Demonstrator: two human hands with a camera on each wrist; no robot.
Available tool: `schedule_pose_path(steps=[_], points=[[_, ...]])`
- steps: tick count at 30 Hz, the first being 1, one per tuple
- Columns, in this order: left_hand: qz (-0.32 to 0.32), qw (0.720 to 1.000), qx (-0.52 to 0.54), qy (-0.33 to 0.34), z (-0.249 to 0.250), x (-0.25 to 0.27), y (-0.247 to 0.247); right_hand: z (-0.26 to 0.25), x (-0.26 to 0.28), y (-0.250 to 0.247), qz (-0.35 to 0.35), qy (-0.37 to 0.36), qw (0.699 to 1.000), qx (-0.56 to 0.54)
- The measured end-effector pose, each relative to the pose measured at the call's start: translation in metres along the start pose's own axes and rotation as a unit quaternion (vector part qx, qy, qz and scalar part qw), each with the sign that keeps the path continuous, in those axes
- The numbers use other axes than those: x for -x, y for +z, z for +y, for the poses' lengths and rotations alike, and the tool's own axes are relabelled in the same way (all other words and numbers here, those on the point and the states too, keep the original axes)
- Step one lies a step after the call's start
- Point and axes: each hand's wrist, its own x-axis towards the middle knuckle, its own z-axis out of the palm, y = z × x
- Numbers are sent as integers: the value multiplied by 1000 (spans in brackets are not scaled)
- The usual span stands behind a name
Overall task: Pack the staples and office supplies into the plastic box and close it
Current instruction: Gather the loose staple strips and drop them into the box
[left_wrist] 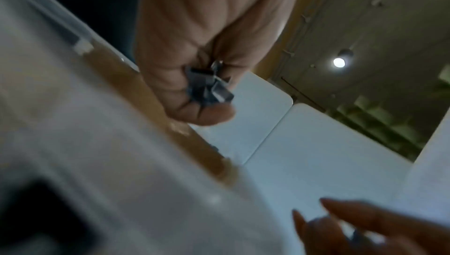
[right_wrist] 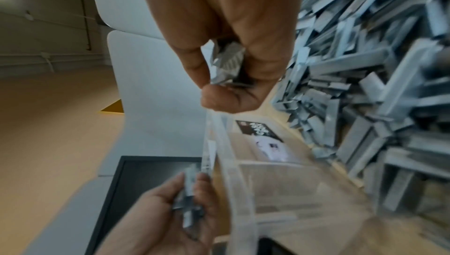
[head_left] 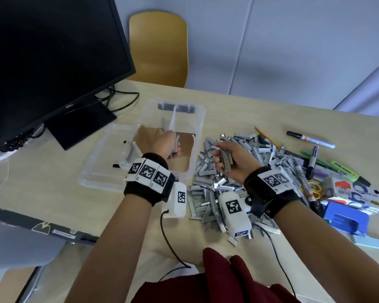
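I see the clear plastic box (head_left: 197,132) left of centre in the head view, open on the table (head_left: 239,110), with its lid (head_left: 101,171) lying flat just to its left. The heap of staple strips (head_left: 245,171) fills the middle of the frame, hard against the box's right wall. My left hand (head_left: 164,143) is over the box interior, fingers curled round a small bundle of staple strips (left_wrist: 209,86). My right hand (head_left: 230,158) hovers above the heap, fingers and thumb closed on another stack of strips (right_wrist: 227,62). Further right lie markers (head_left: 309,138), a green highlighter (head_left: 348,169), a pencil (head_left: 266,135) and a blue hole punch (head_left: 348,219). A dark monitor (head_left: 53,62) occupies the upper left, and a yellow chair (head_left: 160,47) stands beyond the table's far edge.
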Motion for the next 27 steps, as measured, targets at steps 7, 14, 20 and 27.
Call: schedule_pose_path(steps=[7,14,20,27], points=[[-34,977,-208,5,-3,1,-14,-6,-4,37,-25,-67,992,107],[235,903,-305,193,-23,1,-47,4,-13,77,-19,-214,905,368],[249,872,-395,144,-32,-15,-51,27,-38,96,-69,-328,719,609],[257,875,-379,156,-27,-27,-50,37,-53,86,-72,-312,540,779]])
